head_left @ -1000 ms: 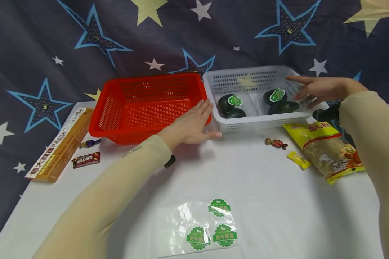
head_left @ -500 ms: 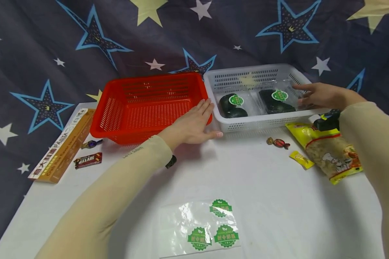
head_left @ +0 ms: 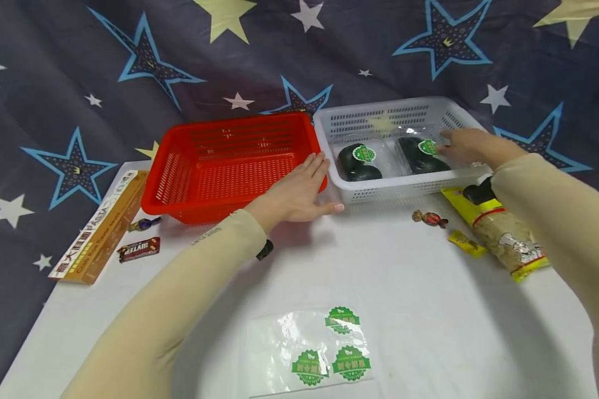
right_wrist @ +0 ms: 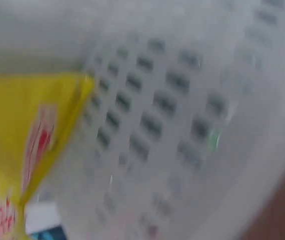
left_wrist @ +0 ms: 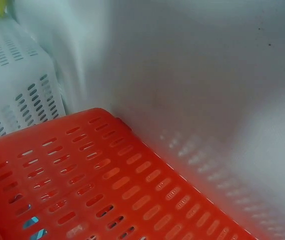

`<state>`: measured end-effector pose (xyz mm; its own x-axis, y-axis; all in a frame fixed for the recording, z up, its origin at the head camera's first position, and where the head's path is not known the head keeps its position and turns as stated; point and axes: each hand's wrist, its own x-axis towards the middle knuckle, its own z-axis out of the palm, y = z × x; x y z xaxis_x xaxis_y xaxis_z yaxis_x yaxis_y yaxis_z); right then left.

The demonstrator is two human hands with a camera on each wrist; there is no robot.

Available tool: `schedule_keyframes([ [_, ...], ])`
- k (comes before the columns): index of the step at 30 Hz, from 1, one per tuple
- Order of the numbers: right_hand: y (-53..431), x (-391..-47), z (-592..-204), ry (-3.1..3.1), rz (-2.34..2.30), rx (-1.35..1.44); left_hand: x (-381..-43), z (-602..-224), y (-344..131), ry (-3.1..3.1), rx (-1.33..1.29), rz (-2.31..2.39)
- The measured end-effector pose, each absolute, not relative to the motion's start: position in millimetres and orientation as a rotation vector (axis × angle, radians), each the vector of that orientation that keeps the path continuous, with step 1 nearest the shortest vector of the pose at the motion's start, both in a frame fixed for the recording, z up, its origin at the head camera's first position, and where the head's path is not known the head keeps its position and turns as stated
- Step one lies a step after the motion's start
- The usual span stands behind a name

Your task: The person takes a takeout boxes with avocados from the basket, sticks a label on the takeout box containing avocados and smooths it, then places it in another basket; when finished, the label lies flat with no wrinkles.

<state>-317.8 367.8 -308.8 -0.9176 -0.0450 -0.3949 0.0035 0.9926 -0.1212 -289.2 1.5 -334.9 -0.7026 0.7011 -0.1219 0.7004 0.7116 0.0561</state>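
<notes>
My left hand [head_left: 297,191] lies over the front right corner of the red basket [head_left: 167,166], fingers straight and thumb out to the side. Beside it stands a white basket [head_left: 394,185] holding two clear packs of dark green, rounded produce. The left pack [head_left: 386,158] has a green sticker on top; the right pack [head_left: 406,133] bears a similar one. My right hand [head_left: 466,145] reaches over the white basket's right side, its fingertips at the right pack's edge. In the right wrist view the basket's wall [right_wrist: 147,115] fills the view and the fingers are hidden.
Right of centre lie a yellow-topped noodle bag [head_left: 504,238], a small yellow packet [head_left: 466,244] and a red wrapped candy [head_left: 431,220]. At left are a pasta box [head_left: 100,227], a chocolate bar [head_left: 140,249] and a purple candy [head_left: 145,224]. A clear sticker sheet [head_left: 279,354] lies in front.
My right hand has come from the white basket's right rim inward to the left, and the right pack has shifted slightly towards the left one. My left hand has stayed on the red basket.
</notes>
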Motion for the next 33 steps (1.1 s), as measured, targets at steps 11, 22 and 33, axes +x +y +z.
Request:
schedule_keyframes([
  [11, 344.9, -314.9, -313.9, 2.674, -0.354, 0.141, -290.7, -336.9, -1.5, 2.784, 1.118, -0.001],
  [22, 343.5, -307.8, -316.8, 2.667, -0.365, 0.132, -292.0, -337.5, -3.0, 2.761, 1.114, 0.015],
  [33, 331.5, -310.6, -317.4, 2.643, -0.419, 0.112, -305.5, -337.8, -2.5, 2.701, 1.053, 0.068],
])
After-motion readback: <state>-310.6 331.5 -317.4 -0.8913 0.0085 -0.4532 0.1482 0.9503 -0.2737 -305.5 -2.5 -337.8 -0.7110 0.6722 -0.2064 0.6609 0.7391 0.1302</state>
